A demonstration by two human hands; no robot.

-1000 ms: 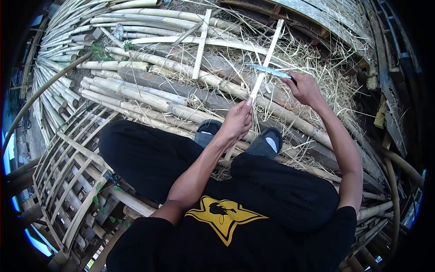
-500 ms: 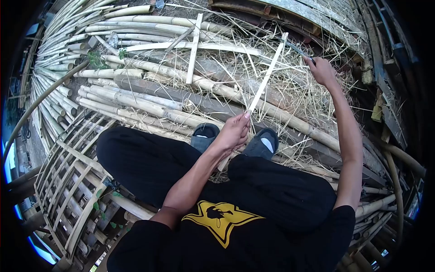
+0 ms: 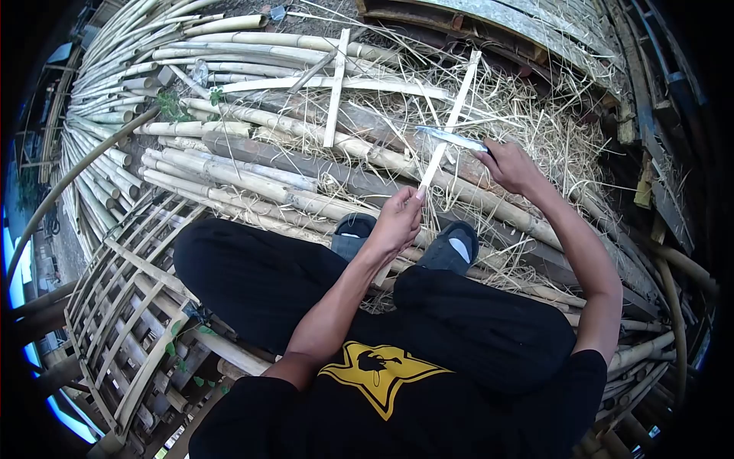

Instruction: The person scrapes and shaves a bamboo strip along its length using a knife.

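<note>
My left hand [image 3: 397,223] is closed round the near part of a pale split-bamboo strip [image 3: 463,98], which slants up and away to the right. A short end of the strip shows below the hand, between my feet. My right hand [image 3: 514,167] grips the dark handle of a knife [image 3: 453,138]. Its blade lies across the strip around mid-length and points left. Whether the edge bites into the bamboo I cannot tell. Another flat bamboo strip [image 3: 336,88] rests across the poles farther left.
Long bamboo poles [image 3: 229,172] lie in front of my feet, with a big stack of them [image 3: 99,115] at the far left. Thin shavings [image 3: 558,130] litter the ground on the right. A slatted bamboo frame [image 3: 130,306] stands at left, and a wooden pallet [image 3: 489,30] at the back.
The knife has moved from the far end of the strip down toward my left hand, and its blade now points left. My left hand keeps its grip on the strip.
</note>
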